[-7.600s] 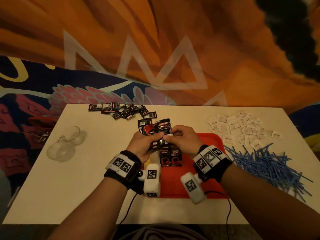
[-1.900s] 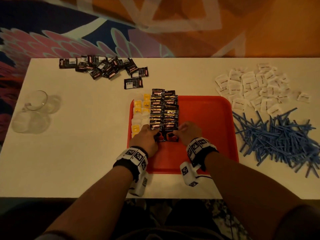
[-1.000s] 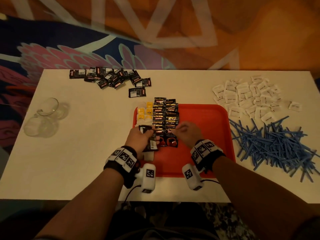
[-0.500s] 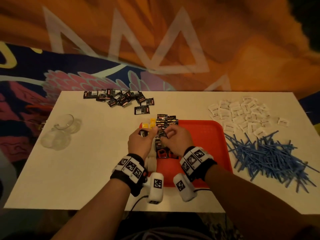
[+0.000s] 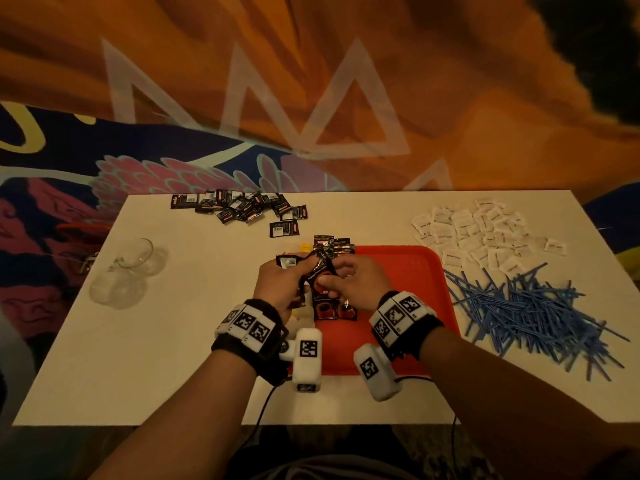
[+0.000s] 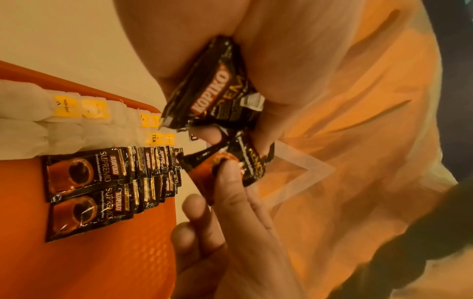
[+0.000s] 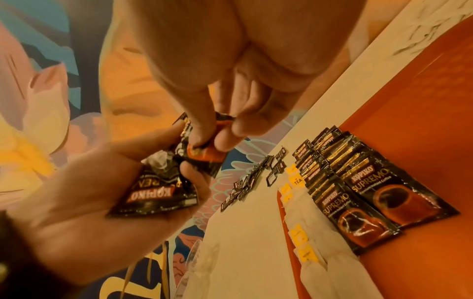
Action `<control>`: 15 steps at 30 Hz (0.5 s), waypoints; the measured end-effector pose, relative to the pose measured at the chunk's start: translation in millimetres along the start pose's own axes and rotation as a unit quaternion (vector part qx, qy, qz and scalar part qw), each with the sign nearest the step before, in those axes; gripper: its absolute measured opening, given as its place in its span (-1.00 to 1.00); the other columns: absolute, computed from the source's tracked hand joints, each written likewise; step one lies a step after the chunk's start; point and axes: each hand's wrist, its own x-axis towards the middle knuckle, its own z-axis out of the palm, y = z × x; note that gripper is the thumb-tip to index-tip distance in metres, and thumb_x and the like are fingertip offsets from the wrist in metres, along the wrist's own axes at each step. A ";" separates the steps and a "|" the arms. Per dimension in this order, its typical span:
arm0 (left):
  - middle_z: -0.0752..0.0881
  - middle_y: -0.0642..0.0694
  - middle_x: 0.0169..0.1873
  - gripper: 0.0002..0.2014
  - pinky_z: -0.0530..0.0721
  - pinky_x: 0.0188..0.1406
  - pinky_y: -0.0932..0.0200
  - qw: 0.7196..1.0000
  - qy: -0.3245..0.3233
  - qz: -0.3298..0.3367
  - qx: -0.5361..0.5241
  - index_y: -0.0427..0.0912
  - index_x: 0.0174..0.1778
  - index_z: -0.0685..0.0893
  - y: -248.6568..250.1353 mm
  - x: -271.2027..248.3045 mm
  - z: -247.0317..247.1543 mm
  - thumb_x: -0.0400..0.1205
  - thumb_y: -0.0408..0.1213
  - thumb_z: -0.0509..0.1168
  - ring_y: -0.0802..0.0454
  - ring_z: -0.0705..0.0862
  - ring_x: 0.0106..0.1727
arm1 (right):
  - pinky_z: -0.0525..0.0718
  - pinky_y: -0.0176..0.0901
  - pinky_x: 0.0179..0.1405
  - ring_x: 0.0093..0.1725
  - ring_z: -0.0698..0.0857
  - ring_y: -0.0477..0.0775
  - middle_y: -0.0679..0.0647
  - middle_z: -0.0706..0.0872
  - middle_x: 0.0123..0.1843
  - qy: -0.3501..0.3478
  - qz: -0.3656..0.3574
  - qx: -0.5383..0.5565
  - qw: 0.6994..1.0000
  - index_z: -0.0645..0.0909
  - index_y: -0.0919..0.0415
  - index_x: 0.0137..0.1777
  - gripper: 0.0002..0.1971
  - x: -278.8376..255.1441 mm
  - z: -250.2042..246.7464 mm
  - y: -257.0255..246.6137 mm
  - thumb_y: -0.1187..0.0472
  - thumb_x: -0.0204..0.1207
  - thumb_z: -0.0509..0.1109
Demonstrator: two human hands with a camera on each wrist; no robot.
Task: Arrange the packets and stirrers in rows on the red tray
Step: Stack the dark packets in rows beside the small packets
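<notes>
Left hand [image 5: 277, 285]: we grip a bunch of coffee packets [image 6: 217, 95], fingers curled.
Right hand [image 5: 353, 282]: we pinch one packet [image 7: 204, 154] from it.
Tray [image 5: 408, 271]: packet rows at its left edge.
Stirrers [image 5: 526, 306]: desk's right edge.
Glasses [image 5: 128, 271]: left edge.

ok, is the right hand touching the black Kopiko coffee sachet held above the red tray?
Touching. The left wrist view shows the right hand pinching the black coffee sachet with its thumb pressed on the sachet's orange end.
</notes>
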 end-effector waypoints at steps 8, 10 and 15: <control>0.71 -0.06 -0.52 -0.73 0.53 -0.53 0.22 0.997 -0.058 -0.044 -0.009 -0.19 -0.22 0.71 3.1 -2.7 -2.1 0.58 -0.04 0.48 0.07 0.59 -0.59 | 0.76 -0.29 -0.34 -0.39 0.77 -0.09 0.10 0.76 -0.25 -0.050 -0.020 0.030 0.998 0.66 0.12 -0.16 -0.81 -9.5 -5.9 -7.2 0.42 0.45 0.54; 0.65 -0.04 -0.59 -0.66 0.50 -0.49 0.18 0.998 -0.049 -0.048 0.014 -0.17 -0.32 0.65 3.0 -2.7 -0.6 0.58 0.03 0.47 0.03 0.55 -0.58 | 0.75 -0.31 -0.35 -0.41 0.76 -0.11 0.09 0.78 -0.30 -0.058 -0.022 0.027 0.998 0.68 0.12 -0.19 -0.82 -9.8 -4.5 -6.9 0.42 0.44 0.55; 0.62 -0.07 -0.54 -0.51 0.51 -0.52 0.18 0.999 -0.006 -0.032 0.007 -0.22 -0.20 0.67 0.1 -3.1 -3.5 0.59 0.23 0.35 -0.02 0.55 -0.52 | 0.81 -0.11 -0.24 -0.26 0.82 0.14 0.21 0.78 -0.27 -0.038 0.000 0.057 0.998 0.64 0.14 -0.13 -0.84 -4.9 -2.7 1.9 0.40 0.49 0.51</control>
